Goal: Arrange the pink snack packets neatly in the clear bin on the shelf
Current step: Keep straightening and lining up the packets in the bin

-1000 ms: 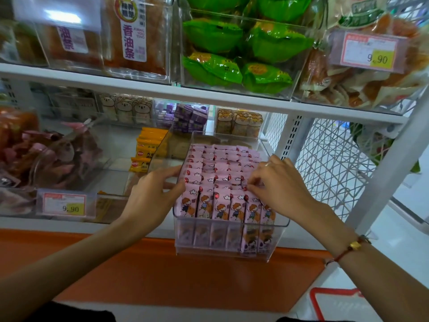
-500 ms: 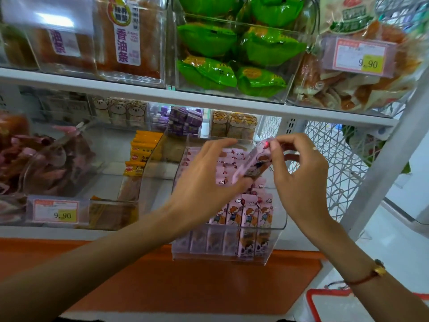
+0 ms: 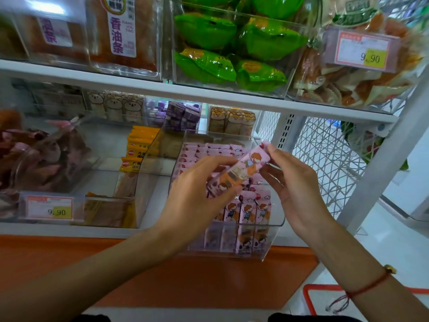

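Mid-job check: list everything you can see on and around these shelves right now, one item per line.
held pink packet: one, pink, tilted above the bin, gripped at both ends
pink snack packets: many, pink, upright rows in the bin
clear bin: one, transparent, lower shelf front, right
yellow packets: several, yellow-orange, left of the bin
purple boxes: several, purple, lower shelf back
green packets: several, green, upper shelf bin
price tags: two, white and yellow, both 9.90
red basket: one, red rim, floor, bottom right
left hand: grips packet's lower end
right hand: pinches packet's upper end; red bracelet on wrist
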`<action>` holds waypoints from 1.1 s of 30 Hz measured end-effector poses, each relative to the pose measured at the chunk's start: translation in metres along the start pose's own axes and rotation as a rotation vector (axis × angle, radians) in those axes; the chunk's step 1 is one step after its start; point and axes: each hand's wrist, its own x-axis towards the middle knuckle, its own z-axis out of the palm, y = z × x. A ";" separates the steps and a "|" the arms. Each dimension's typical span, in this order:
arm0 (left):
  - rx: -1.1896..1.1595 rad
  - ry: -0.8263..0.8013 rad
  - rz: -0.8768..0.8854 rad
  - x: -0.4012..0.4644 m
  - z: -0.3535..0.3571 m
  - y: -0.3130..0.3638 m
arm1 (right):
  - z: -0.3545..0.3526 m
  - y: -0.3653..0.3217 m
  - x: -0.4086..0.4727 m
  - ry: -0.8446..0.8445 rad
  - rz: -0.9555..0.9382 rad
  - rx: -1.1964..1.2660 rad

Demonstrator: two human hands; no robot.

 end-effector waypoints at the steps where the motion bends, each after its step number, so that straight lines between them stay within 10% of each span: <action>1: -0.063 -0.012 -0.047 0.000 0.000 0.000 | -0.001 -0.001 0.000 -0.060 0.015 0.010; 5: -0.145 -0.110 -0.118 0.000 0.002 0.004 | 0.006 0.000 -0.005 -0.319 0.111 0.034; 14: 0.121 0.015 0.016 -0.002 -0.002 -0.003 | 0.019 0.004 -0.015 -0.063 -0.178 -0.240; 25: -0.758 -0.254 -0.757 0.009 -0.007 0.008 | 0.011 0.008 -0.007 -0.214 0.132 -0.232; 33: -0.615 -0.244 -0.629 0.008 -0.009 0.005 | 0.010 0.008 -0.007 -0.220 0.080 -0.239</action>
